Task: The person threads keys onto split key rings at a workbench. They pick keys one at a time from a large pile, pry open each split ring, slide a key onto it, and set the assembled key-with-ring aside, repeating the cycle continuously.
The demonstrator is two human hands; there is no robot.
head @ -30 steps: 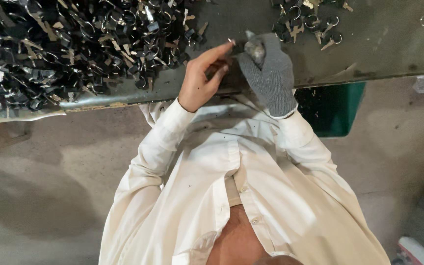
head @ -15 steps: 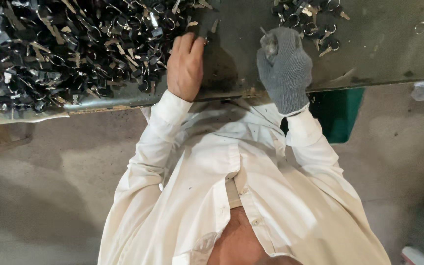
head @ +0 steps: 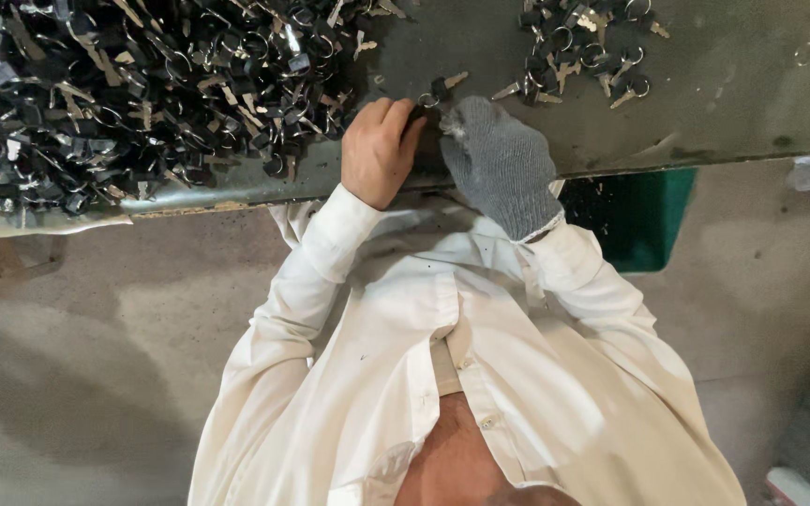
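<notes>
Metal keys with black heads lie heaped on the grey bench [head: 724,122], and one key with a ring [head: 435,92] sits between the two hands near the bench's front edge. The bare left hand [head: 379,150] curls its grip closed on it; the gloved right hand [head: 499,164] presses in beside, but whether that grip is clamped I cannot tell. Best to steady the key low against the bench. Big pile [head: 133,84] and small pile [head: 583,47] run off-frame; the fingertips are hidden

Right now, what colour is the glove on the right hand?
Grey knit glove, clearest in the head view.
</notes>
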